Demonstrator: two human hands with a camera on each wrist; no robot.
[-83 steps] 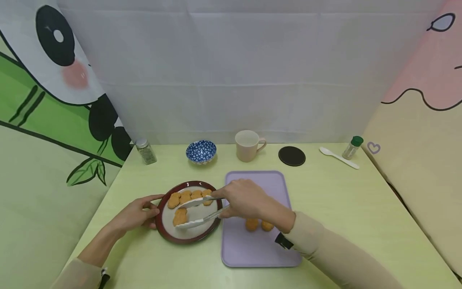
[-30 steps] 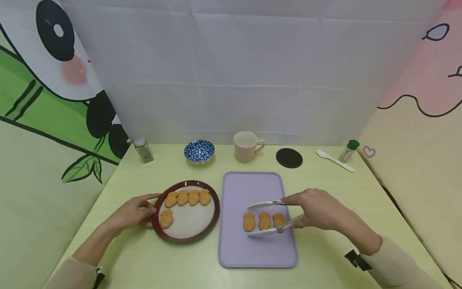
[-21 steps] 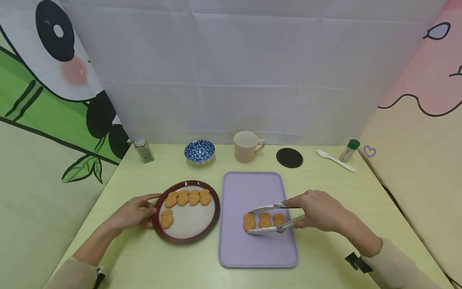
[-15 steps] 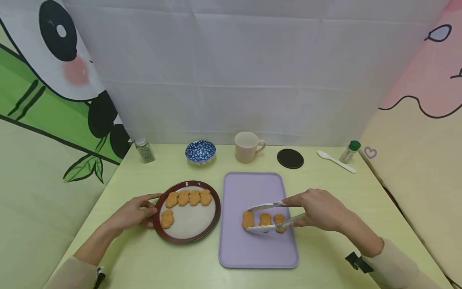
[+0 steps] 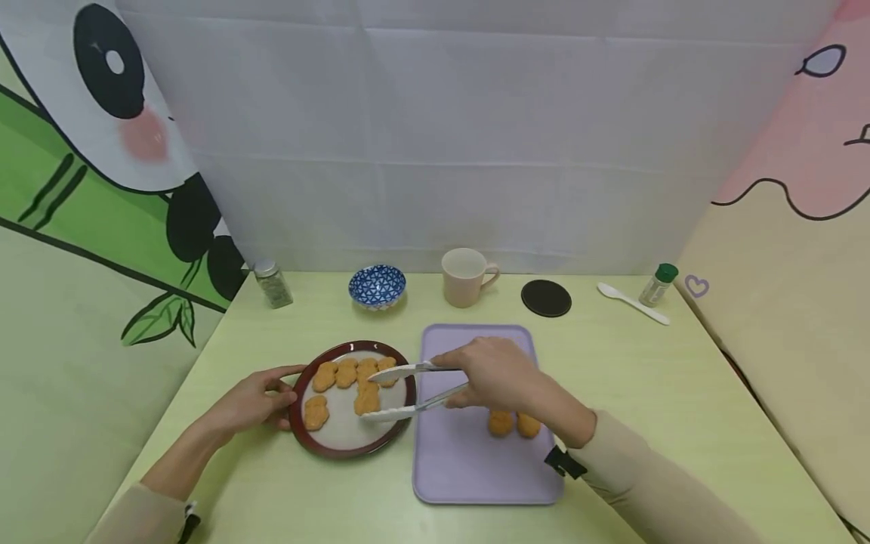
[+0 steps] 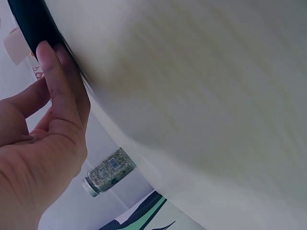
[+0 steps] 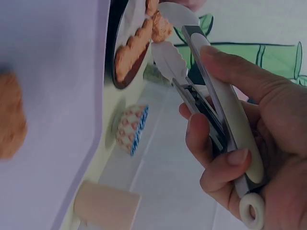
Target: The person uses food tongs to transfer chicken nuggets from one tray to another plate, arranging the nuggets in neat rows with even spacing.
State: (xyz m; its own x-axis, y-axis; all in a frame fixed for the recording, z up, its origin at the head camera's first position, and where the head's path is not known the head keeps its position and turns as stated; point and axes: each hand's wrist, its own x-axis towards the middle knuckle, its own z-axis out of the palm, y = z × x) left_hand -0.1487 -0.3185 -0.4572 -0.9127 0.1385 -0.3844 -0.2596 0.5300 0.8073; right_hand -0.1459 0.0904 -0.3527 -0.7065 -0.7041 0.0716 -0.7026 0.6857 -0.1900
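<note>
My right hand (image 5: 499,370) grips a pair of tongs (image 7: 225,105) with pale scalloped tips. Between the tips is a golden chicken nugget (image 5: 367,399), over the middle of the brown-rimmed plate (image 5: 348,453); whether it touches the plate is unclear. On the plate, a row of several nuggets (image 5: 346,372) lies along the far side, and a single nugget (image 5: 316,412) sits at the left. My left hand (image 5: 250,400) holds the plate's left rim with thumb and fingers. Two nuggets (image 5: 501,424) show on the purple tray (image 5: 485,476), partly under my right forearm.
Along the table's back stand a herb jar (image 5: 273,284), a blue patterned bowl (image 5: 377,287), a pink mug (image 5: 464,278), a black coaster (image 5: 546,298), a white spoon (image 5: 632,304) and a green-capped shaker (image 5: 658,285). A white cloth hangs behind them.
The tongs were lowered around the tray's leftmost nugget, took it up and carried it left over the plate. Earlier they let go of the single nugget at the plate's left. The left hand stayed put.
</note>
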